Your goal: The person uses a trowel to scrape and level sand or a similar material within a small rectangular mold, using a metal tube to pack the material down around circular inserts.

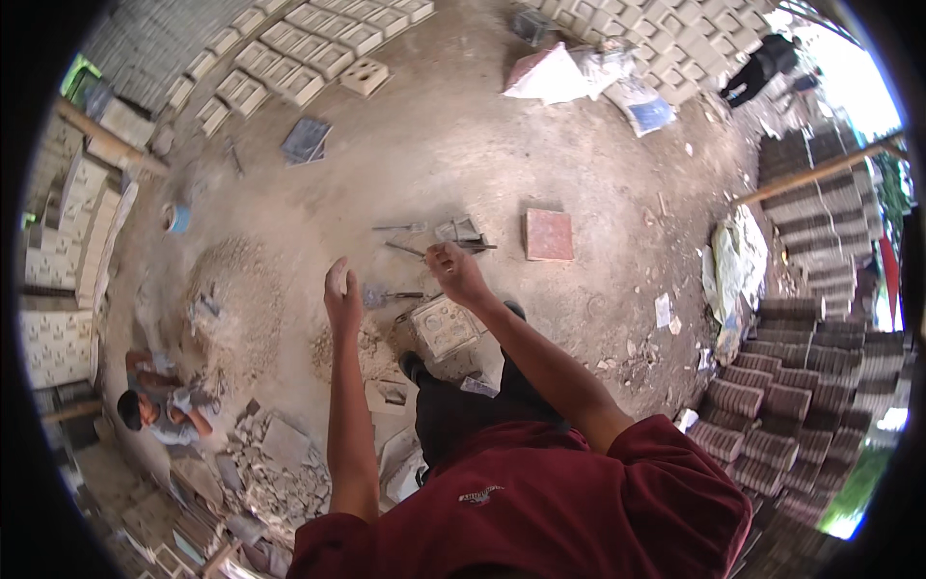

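Observation:
My left hand (342, 291) is raised over the dirt floor, thumb and fingers apart, with nothing in it. My right hand (451, 270) has its fingers curled in; whether anything is inside them is hidden. Just beyond it lies a small grey metal box-shaped piece (457, 229) with a dark bar beside it. Between the hands rests a trowel-like tool (394, 295), and a second long-handled tool (400, 228) lies farther off. In front of my feet sits a square block mould with round marks (446, 328). A reddish square slab (549, 237) lies to the right.
Grey powdery material (236, 289) is heaped at left, near a crouching person (164, 410). Broken rubble (285, 454) lies below it. Rows of blocks (309, 53) and white sacks (579, 77) stand far off. Stacked tiles (772, 415) line the right; another person (764, 69) stands far right.

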### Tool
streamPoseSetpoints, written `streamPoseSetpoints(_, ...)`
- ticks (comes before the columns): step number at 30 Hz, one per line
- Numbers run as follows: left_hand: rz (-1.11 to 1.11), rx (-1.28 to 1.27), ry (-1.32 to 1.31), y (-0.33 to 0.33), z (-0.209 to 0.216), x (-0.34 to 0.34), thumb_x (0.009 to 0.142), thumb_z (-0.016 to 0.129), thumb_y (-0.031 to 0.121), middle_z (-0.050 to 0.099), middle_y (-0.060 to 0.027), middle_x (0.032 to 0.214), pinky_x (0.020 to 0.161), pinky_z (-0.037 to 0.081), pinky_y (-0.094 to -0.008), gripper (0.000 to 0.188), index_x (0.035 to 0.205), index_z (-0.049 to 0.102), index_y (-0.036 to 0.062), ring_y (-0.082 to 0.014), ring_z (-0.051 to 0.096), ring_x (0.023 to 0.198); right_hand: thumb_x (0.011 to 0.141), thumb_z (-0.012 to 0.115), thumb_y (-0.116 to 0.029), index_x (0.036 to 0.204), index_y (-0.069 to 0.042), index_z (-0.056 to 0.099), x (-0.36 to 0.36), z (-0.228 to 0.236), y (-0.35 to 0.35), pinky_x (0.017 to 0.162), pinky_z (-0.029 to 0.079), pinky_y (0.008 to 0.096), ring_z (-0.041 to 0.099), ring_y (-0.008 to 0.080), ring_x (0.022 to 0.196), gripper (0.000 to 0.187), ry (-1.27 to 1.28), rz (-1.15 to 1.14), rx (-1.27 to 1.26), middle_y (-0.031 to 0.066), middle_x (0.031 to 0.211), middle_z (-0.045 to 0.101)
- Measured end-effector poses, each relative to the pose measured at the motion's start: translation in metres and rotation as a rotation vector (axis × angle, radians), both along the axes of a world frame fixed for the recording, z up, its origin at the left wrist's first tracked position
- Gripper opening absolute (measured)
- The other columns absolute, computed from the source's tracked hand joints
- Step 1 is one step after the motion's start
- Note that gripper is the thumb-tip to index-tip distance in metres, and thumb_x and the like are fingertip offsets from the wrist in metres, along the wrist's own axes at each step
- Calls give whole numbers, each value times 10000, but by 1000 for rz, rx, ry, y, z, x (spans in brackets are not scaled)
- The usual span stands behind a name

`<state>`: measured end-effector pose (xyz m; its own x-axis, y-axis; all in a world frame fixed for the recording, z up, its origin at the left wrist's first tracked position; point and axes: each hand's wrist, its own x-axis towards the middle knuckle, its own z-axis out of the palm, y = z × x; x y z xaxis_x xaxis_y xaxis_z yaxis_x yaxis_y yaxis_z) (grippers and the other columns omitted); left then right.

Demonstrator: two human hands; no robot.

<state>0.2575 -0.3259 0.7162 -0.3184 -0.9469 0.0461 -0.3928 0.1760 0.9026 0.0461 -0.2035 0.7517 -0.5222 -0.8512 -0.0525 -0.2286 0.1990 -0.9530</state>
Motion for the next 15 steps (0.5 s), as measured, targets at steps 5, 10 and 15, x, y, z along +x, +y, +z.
streamPoseSetpoints(5, -67, 46, 73, 33, -7, -24, 970, 516, 229, 564, -139, 1307, 1041, 377, -393, 398, 1298, 530, 4, -251, 510, 1235, 919, 614, -242, 1078, -3, 618, -21, 3, 42, 720, 529, 355, 690, 279, 802, 287, 43, -117, 16, 168, 868, 694)
streamPoseSetpoints(10, -81, 33, 132, 59, -28, -50, 942, 543, 200, 583, -187, 1260, 1032, 395, -390, 382, 1246, 552, -31, -313, 534, 1194, 921, 624, -280, 1064, 0, 618, -58, -40, 61, 719, 531, 359, 690, 266, 821, 314, -24, -155, 26, 180, 892, 691)
streamPoseSetpoints(15, 63, 77, 26, 88, -94, -37, 946, 542, 253, 587, -201, 1239, 976, 447, -404, 415, 1240, 551, -40, -315, 568, 1137, 873, 686, -260, 996, 18, 611, -59, -103, 68, 729, 521, 372, 678, 292, 812, 313, -54, -64, 119, 179, 832, 673)
